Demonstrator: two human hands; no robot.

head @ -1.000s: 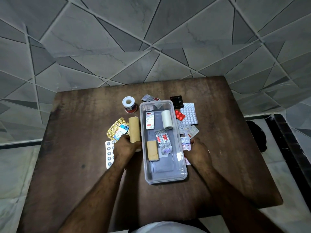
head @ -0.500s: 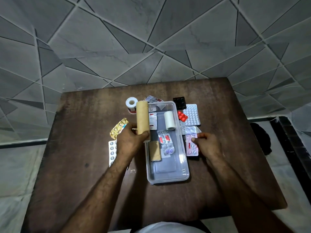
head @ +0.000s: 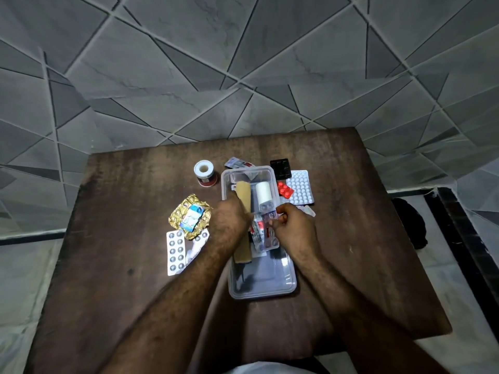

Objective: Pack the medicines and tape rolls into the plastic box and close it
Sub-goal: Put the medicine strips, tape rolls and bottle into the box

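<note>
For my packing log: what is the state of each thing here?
Plastic box: open, partly filled.
Tan roll: gripped by left hand, over the box.
Blister strip: pinched by right hand, over the box.
White tape roll: lying inside the box.
Red-based tape roll: upright on table, unpacked.
Gold foil packet: on table, unpacked.

Bare, hairy forearms [head: 167, 306] above a white garment [head: 270, 368].
</note>
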